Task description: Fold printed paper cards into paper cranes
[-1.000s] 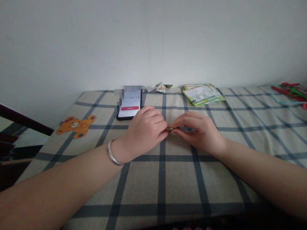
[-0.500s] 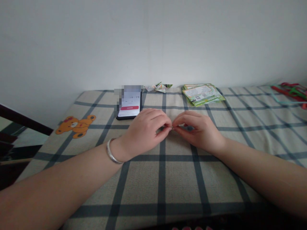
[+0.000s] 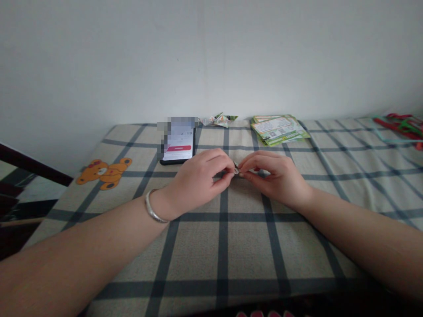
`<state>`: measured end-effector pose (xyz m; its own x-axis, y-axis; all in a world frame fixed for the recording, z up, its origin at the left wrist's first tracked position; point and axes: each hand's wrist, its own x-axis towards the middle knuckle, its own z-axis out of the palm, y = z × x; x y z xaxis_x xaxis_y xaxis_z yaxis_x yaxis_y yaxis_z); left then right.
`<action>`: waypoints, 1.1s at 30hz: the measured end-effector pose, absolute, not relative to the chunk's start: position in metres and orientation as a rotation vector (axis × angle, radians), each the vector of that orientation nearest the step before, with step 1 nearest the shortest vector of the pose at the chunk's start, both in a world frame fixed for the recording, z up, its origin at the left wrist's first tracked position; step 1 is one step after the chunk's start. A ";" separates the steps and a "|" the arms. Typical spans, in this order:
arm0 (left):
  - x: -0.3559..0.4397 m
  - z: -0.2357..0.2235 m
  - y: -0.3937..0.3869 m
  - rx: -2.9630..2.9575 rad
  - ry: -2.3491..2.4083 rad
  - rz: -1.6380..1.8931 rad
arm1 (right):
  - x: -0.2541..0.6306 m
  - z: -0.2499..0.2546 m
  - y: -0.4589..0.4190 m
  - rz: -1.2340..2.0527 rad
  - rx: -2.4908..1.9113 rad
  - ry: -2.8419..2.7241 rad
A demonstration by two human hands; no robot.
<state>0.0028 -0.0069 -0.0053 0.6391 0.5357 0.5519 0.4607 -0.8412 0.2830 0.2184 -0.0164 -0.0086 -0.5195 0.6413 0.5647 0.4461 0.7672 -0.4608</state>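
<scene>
My left hand (image 3: 198, 178) and my right hand (image 3: 274, 176) meet fingertip to fingertip over the checked cloth (image 3: 231, 246). Between the pinched fingers sits a small folded piece of paper (image 3: 236, 170), mostly hidden, only a pale corner showing. Both hands rest low on the cloth with fingers curled. A silver bangle (image 3: 152, 210) circles my left wrist.
A phone (image 3: 178, 145) with a lit screen lies behind my left hand. Small folded paper pieces (image 3: 219, 119) sit by the wall. A stack of green printed sheets (image 3: 279, 130) lies at the back right. Red and green hangers (image 3: 401, 125) are at the far right. A bear print (image 3: 104, 171) marks the cloth's left.
The paper piece showed as a flat strip between the fingertips a second ago; now it is bunched smaller and both hands have closed in on it slightly.
</scene>
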 end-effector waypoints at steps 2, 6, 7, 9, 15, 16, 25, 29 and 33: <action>0.003 -0.006 -0.007 2.703 0.837 0.981 | 0.218 -0.009 -0.016 0.325 -0.806 -2.199; 0.004 -0.007 -0.006 2.658 0.835 0.964 | 0.216 -0.007 -0.019 0.280 -0.857 -2.240; 0.004 -0.007 -0.006 2.653 0.831 0.953 | 0.215 -0.007 -0.021 0.261 -0.877 -2.253; 0.004 -0.006 -0.006 2.649 0.818 0.935 | 0.215 -0.005 -0.023 0.227 -0.921 -2.289; 0.004 -0.006 -0.007 2.632 0.871 0.933 | 0.214 -0.004 -0.024 0.234 -0.963 -2.337; 0.004 -0.006 -0.007 2.617 0.891 0.938 | 0.215 -0.004 -0.023 0.252 -0.953 -2.322; 0.003 -0.008 -0.003 2.523 0.917 0.953 | 0.215 -0.008 -0.018 0.347 -0.951 -2.215; 0.003 -0.007 -0.003 2.524 0.923 0.955 | 0.214 -0.010 -0.016 0.390 -0.922 -2.161; 0.004 -0.008 -0.002 2.527 0.956 0.958 | 0.213 -0.010 -0.015 0.404 -0.889 -2.140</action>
<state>0.0035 -0.0024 -0.0075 0.5624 0.6678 0.4876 0.4861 -0.7440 0.4584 0.2132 -0.0151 -0.0104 -0.4612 0.7081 0.5347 0.4643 0.7061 -0.5346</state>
